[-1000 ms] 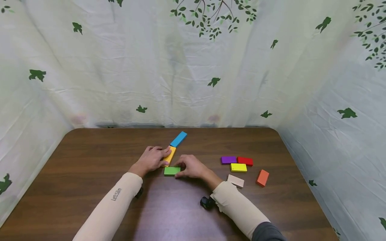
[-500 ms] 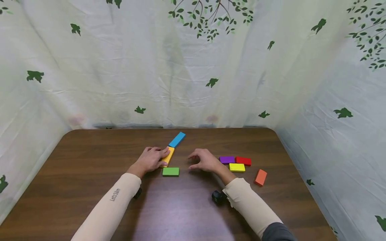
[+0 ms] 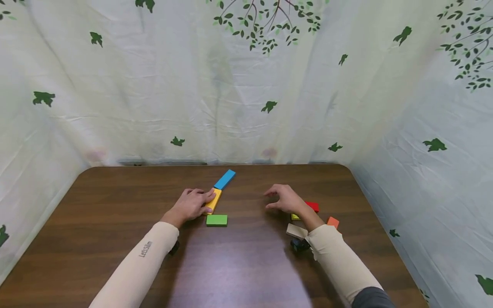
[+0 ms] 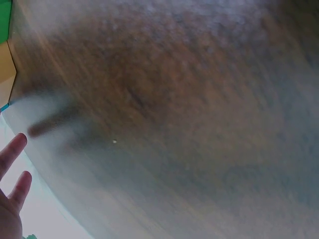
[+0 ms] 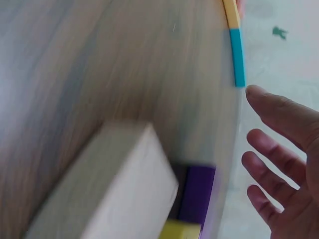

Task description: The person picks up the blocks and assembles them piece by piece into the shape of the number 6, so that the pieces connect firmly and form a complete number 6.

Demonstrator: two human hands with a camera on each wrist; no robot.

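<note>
Evidently, head view: left hand (image 3: 192, 203) rests against the amber block (image 3: 215, 201), fingers extended, thumb toward its near end. Blue block (image 3: 225, 179) meets the far end; green block (image 3: 217, 220) lies crosswise at the near end, contact uncertain. All lie flat on the table (image 3: 242, 265). Right hand (image 3: 289, 200) holds nothing, fingers loosely bent, partly covering red block (image 3: 312, 206) and yellow block (image 3: 295, 217). Orange block (image 3: 333, 222) and pale block (image 3: 297, 231) lie near its forearm.

Left wrist view: green and amber at the edge, sliver of blue; two fingertips apart from them. Grip contact not shown.

Right wrist view: thumb and fingers spread, nothing between. Pale block blurred in foreground; purple block (image 5: 198, 194) beyond, yellow beside it.

Handling (judged): amber block light, rigid, hardly fragile; smooth faces may skid. Best hold: thumb and forefinger across the long sides, mid-length; end pressure could shift the blue.
</note>
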